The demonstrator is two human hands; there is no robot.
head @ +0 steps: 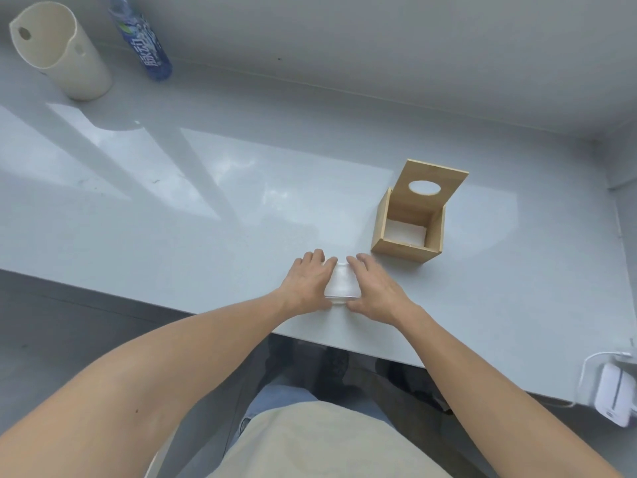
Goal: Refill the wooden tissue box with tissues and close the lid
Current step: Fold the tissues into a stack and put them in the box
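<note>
A white pack of tissues (341,283) lies on the pale table (172,201) near its front edge. My left hand (308,283) presses its left side and my right hand (374,287) presses its right side, so both hands grip the pack between them. Most of the pack is hidden by my fingers. To the right and a little farther back stands the wooden tissue box (406,248), open, with white showing on its bottom. Its lid (431,186), with an oval hole, is tipped up and back.
A cream jug-shaped container (58,50) and a blue drink bottle (143,39) stand at the back left. A white device with a cable (615,395) hangs at the table's right front corner. A wall runs along the back and right.
</note>
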